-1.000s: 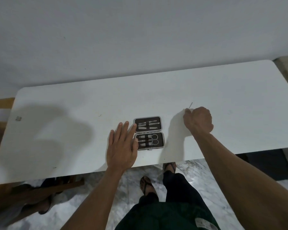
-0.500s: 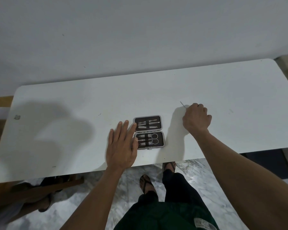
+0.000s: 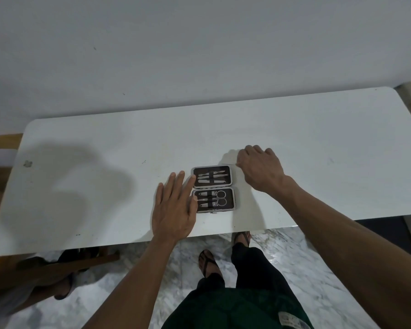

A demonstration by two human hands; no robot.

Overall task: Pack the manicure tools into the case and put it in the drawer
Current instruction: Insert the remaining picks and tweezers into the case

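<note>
The manicure case (image 3: pixel 213 210) lies open on the white table (image 3: pixel 318 143), its two dark halves one above the other. Its far half holds slim metal tools (image 3: pixel 211 178). In the near half sit clippers and small scissors (image 3: pixel 220 198). My left hand (image 3: pixel 176 207) rests flat on the table, fingers spread, fingertips touching the case's left edge. Just past the case's far right corner, my right hand (image 3: pixel 261 169) is closed, pinching a thin metal tool (image 3: pixel 231 163) whose tip points left. No drawer is in view.
A plain wall rises right behind the table. Wooden furniture (image 3: pixel 57 269) and a sandalled foot of another person (image 3: pixel 64 288) show under the table's left end. My own legs and sandals (image 3: pixel 209 262) stand on marble floor at the near edge.
My right hand has moved left and nearer, from out on the table toward the case's far right corner, carrying the thin tool. My left hand has stayed flat beside the case.
</note>
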